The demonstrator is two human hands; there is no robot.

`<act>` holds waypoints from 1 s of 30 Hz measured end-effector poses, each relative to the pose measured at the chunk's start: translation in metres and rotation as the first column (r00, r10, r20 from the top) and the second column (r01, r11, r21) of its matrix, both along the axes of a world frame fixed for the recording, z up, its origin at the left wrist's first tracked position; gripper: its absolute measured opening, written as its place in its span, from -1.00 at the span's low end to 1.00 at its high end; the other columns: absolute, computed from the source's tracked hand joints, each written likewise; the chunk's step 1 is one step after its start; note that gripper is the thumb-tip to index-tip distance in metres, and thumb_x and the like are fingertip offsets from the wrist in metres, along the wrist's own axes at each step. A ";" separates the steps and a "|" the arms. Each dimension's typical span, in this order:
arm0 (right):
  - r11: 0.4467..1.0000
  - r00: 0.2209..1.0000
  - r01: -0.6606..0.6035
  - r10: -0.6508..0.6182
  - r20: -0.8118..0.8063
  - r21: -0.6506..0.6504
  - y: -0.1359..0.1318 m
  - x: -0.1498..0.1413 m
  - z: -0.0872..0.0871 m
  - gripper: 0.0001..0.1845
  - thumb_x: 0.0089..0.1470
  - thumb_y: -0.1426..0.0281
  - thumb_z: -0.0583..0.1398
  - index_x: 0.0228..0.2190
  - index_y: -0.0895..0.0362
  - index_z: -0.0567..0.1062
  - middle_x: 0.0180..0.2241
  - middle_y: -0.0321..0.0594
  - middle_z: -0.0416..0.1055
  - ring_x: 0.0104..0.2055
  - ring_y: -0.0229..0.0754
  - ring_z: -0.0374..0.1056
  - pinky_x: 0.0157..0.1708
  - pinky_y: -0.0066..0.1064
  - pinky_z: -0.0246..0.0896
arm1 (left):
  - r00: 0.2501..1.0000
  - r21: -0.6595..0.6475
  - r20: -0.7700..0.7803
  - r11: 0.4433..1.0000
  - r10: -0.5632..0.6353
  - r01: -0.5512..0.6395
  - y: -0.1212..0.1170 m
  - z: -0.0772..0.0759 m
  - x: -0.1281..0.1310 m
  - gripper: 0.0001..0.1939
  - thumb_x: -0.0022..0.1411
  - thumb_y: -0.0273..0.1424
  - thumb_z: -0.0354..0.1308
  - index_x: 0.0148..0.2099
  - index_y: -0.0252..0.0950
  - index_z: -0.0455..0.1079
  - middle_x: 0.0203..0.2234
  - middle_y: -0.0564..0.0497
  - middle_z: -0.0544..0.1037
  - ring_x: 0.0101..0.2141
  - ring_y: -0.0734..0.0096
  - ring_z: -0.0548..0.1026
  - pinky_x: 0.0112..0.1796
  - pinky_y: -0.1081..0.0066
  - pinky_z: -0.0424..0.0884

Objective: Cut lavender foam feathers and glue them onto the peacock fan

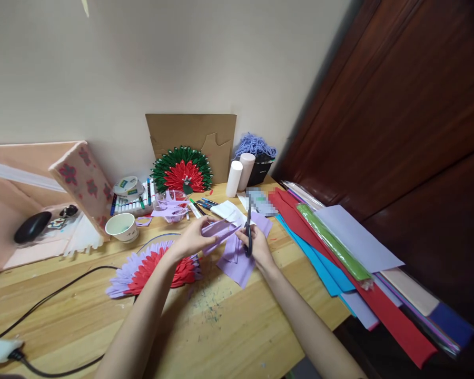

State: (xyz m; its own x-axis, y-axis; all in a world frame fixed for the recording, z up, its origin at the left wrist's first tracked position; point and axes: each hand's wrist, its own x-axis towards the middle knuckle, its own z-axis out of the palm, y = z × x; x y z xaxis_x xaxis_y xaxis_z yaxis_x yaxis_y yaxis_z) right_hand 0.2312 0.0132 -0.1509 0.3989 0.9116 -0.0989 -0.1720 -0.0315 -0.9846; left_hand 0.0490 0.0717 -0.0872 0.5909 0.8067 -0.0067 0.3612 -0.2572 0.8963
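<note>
My left hand is closed on a folded strip of purple paper, held above the table. In my right hand is a pair of scissors with black handles, blades pointing up and away from me. Whether the blades are apart I cannot tell. Beneath the hands lie flat pieces of purple paper, one on another. A fan of red and purple paper petals lies by my left forearm, which partly covers it.
A white paper cup stands at the left near a box of markers. A green and red petal fan leans on cardboard at the back. Coloured sheets hang past the table's right edge. A black cable crosses the left side.
</note>
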 end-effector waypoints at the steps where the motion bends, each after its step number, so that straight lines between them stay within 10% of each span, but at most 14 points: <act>1: 1.000 0.999 -0.004 0.004 -0.036 -0.013 0.000 0.000 0.000 -0.52 -0.44 0.22 0.39 -0.49 0.13 0.28 -0.53 -0.36 0.35 -0.62 -0.37 0.24 -0.65 -0.52 0.19 | 1.000 -0.018 0.008 1.000 -0.021 0.021 -0.001 -0.001 0.001 -0.56 -0.08 -0.47 0.10 -0.07 -0.35 0.29 -0.21 -0.06 0.46 -0.28 0.32 0.45 -0.27 0.37 0.37; 9: 0.992 0.971 -0.121 0.125 -0.203 0.033 -0.006 0.001 0.006 -0.55 -0.50 0.34 0.42 -0.51 0.17 0.35 -0.61 -0.41 0.36 -0.62 -0.34 0.31 -0.54 -0.48 0.29 | 1.000 -0.094 0.029 0.996 0.003 0.000 -0.001 -0.001 0.003 -0.52 -0.11 -0.44 0.14 -0.05 -0.35 0.31 -0.21 -0.06 0.48 -0.25 0.28 0.45 -0.22 0.33 0.35; 17: 0.996 0.991 -0.090 0.090 -0.097 0.007 -0.006 0.001 -0.003 -0.63 -0.44 0.40 0.39 -0.53 0.18 0.36 -0.54 -0.35 0.43 -0.61 -0.31 0.36 -0.57 -0.48 0.28 | 0.904 -0.155 0.073 0.900 0.422 -0.407 0.011 -0.025 0.015 -0.42 -0.14 -0.18 0.22 -0.08 -0.43 0.36 -0.25 -0.15 0.49 -0.24 0.23 0.43 -0.21 0.32 0.30; 30: 0.993 0.995 0.088 -0.083 -0.063 0.083 -0.004 -0.002 -0.013 -0.75 -0.34 0.41 0.34 -0.50 0.16 0.43 -0.53 -0.36 0.41 -0.52 -0.31 0.34 -0.46 -0.48 0.24 | 0.934 -0.459 0.108 0.851 0.340 -0.256 0.012 -0.047 0.016 -0.39 -0.32 -0.35 0.39 -0.16 -0.39 0.28 -0.48 -0.05 0.53 -0.42 0.23 0.51 -0.36 0.29 0.41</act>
State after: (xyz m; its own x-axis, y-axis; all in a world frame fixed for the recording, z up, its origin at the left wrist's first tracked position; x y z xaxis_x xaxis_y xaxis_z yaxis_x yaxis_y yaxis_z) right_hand 0.2289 0.0090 -0.1640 0.4717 0.8805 -0.0473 -0.2282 0.0701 -0.9711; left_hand 0.0653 0.0838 -0.1340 0.3470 0.8844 -0.3123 0.1819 0.2631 0.9474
